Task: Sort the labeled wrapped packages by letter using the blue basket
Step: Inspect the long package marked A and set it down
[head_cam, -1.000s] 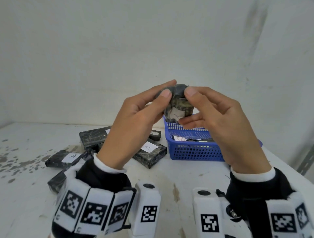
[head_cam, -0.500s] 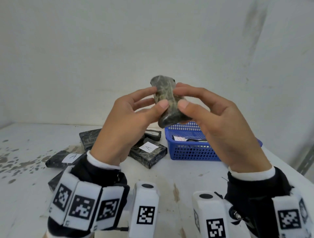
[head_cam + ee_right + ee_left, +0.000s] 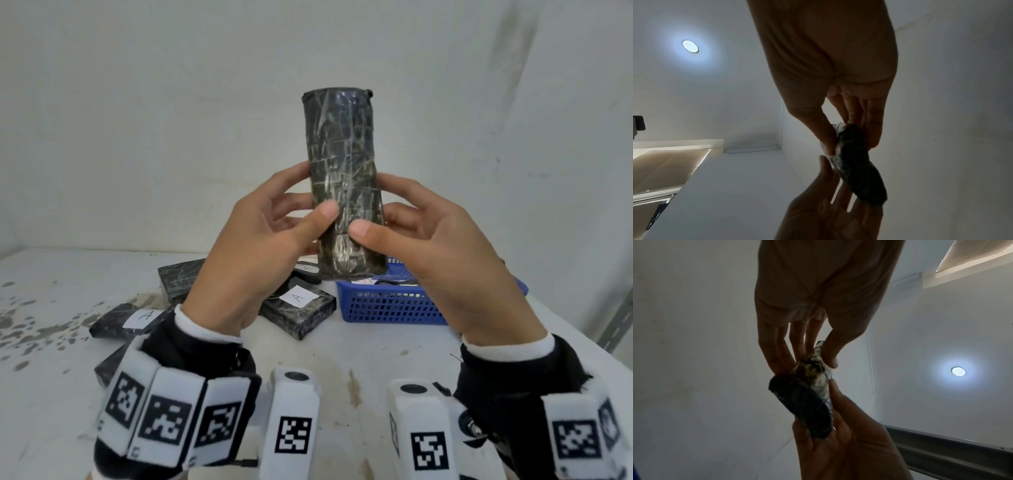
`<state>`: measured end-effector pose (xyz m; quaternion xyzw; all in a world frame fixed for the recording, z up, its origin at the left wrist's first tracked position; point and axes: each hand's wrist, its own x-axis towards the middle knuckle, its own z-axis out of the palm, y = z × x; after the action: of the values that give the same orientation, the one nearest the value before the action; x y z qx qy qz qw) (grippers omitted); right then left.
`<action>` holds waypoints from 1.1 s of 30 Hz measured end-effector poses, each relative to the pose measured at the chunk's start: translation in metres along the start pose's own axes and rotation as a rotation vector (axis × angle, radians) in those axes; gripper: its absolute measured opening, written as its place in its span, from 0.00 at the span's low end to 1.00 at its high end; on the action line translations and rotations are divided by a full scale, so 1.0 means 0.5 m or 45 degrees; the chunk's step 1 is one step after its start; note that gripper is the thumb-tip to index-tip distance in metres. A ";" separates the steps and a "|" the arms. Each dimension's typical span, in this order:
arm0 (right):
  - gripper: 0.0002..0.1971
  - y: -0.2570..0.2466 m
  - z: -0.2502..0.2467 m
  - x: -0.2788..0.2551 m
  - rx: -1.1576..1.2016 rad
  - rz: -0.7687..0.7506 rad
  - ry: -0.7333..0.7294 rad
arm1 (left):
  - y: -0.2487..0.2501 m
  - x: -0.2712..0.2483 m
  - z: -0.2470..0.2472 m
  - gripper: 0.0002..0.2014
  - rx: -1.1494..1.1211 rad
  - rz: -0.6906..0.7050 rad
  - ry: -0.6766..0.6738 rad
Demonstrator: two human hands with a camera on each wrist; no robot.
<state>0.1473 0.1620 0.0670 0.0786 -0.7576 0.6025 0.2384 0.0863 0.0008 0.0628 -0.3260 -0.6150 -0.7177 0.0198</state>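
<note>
A dark wrapped package (image 3: 342, 178) stands upright in the air above the table, its plain side towards me and no label showing. My left hand (image 3: 274, 226) pinches its lower left edge with the thumb in front and the fingers behind. My right hand (image 3: 404, 233) pinches its lower right edge the same way. The wrist views show the package (image 3: 807, 395) (image 3: 857, 164) end-on between both hands. The blue basket (image 3: 387, 305) sits on the table behind the hands, with something white and dark inside it.
Several dark packages lie left of the basket, two showing white "A" labels (image 3: 297, 296) (image 3: 143, 316). The white table (image 3: 342, 342) is stained at the left and meets a white wall close behind. A grey metal rail (image 3: 616, 325) runs at the far right.
Both hands have turned the package from lying end-on to standing upright and raised it. The label seen earlier on its underside is now out of sight.
</note>
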 end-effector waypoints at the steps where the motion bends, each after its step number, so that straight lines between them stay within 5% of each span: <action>1: 0.26 0.000 0.001 -0.001 -0.012 0.002 0.002 | 0.000 0.000 0.001 0.26 -0.003 0.001 0.000; 10: 0.13 -0.008 -0.005 -0.006 -0.020 0.025 -0.044 | 0.003 -0.004 0.004 0.16 0.072 -0.018 -0.060; 19: 0.21 0.000 0.001 -0.004 -0.183 -0.042 -0.076 | 0.003 -0.004 0.002 0.20 0.155 0.021 -0.064; 33: 0.15 -0.004 -0.001 -0.004 -0.178 -0.142 0.010 | 0.001 -0.006 0.001 0.16 0.239 0.031 -0.098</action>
<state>0.1497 0.1617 0.0678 0.1015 -0.7914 0.5342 0.2793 0.0894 0.0001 0.0618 -0.3574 -0.6758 -0.6436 0.0354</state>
